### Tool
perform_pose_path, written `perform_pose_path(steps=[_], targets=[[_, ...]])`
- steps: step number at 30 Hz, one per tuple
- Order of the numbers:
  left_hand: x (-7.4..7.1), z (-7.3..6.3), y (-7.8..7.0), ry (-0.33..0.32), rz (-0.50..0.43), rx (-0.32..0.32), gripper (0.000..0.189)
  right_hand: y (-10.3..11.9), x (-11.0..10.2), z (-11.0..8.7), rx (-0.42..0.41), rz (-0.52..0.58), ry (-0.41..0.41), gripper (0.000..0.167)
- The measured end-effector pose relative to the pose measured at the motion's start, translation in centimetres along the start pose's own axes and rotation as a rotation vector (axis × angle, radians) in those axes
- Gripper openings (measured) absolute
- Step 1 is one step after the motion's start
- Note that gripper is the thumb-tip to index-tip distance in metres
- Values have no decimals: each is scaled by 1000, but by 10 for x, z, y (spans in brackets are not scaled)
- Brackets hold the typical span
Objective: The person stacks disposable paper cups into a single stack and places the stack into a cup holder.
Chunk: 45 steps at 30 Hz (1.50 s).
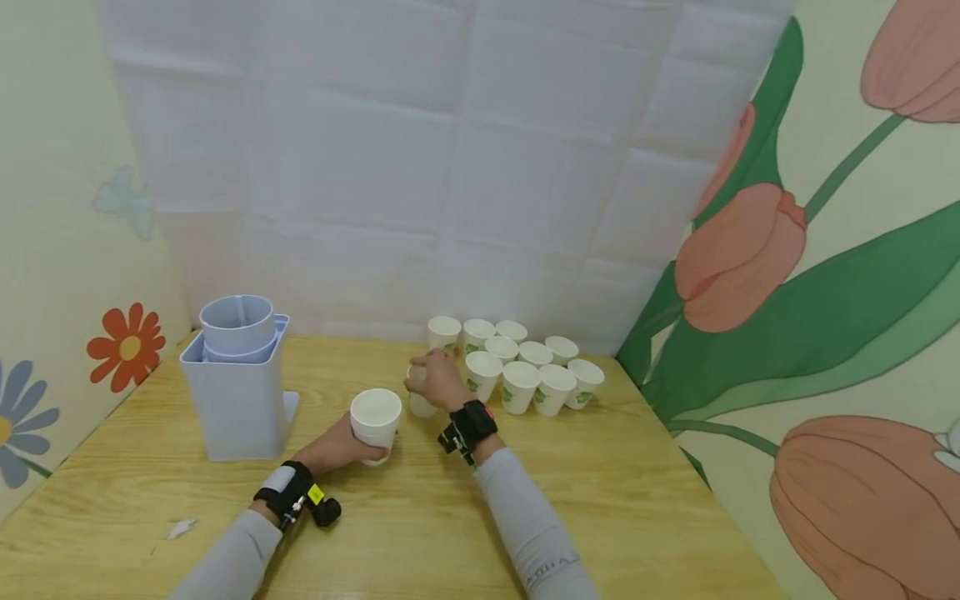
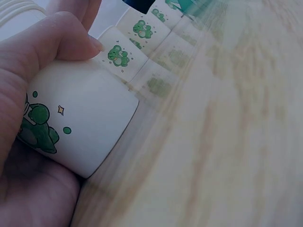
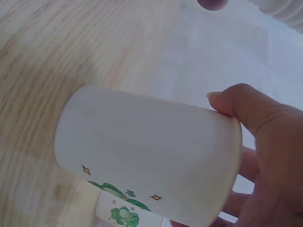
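My left hand (image 1: 339, 447) grips a small stack of white paper cups (image 1: 375, 427) at the middle of the table. In the left wrist view, several nested rims (image 2: 19, 13) show at the top, and the outer cup (image 2: 94, 109) bears a green cartoon animal. To the right, my right hand (image 1: 444, 382) holds a single paper cup (image 1: 421, 407) near its rim. The right wrist view shows that cup (image 3: 147, 146) close up, with the thumb on one side of the rim and the fingers partly hidden on the other.
Several more white cups (image 1: 520, 390) with green prints stand in loose rows at the back right. A light blue square bin (image 1: 236, 417) with round containers (image 1: 237, 333) inside stands at the left. A white scrap (image 1: 181, 528) lies on the wooden table (image 1: 390, 542).
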<state>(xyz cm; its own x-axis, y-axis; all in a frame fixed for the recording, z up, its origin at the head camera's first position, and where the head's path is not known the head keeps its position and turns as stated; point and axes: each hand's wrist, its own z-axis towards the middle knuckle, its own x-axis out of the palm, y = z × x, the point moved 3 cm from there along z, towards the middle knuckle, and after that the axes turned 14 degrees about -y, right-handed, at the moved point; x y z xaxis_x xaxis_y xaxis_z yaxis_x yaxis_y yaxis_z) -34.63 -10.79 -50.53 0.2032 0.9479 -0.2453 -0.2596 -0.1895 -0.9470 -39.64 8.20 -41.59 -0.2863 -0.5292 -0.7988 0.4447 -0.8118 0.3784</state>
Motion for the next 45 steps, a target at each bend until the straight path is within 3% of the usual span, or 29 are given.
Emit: perform_pose_path(steps=[6,13,18,21,29,36,45], targets=[[-2,0,-5,0,10,-8,88,9,-8,0,-104,-76,66,44],[-3,0,-11,3,-8,6,89,14,-19,-2,-61,-74,221,44],[-3,-2,-10,16,-5,17,88,20,-31,-14,-39,-132,417,46],[-3,-4,-11,16,5,16,87,23,-38,-20,-20,-136,478,52],[0,-4,-11,17,15,45,85,25,-68,-23,-19,-15,390,55],[2,-6,-13,4,6,7,86,26,-90,-26,-27,95,291,54],[2,-5,-12,13,-4,4,87,39,-109,-26,-202,254,67,35]])
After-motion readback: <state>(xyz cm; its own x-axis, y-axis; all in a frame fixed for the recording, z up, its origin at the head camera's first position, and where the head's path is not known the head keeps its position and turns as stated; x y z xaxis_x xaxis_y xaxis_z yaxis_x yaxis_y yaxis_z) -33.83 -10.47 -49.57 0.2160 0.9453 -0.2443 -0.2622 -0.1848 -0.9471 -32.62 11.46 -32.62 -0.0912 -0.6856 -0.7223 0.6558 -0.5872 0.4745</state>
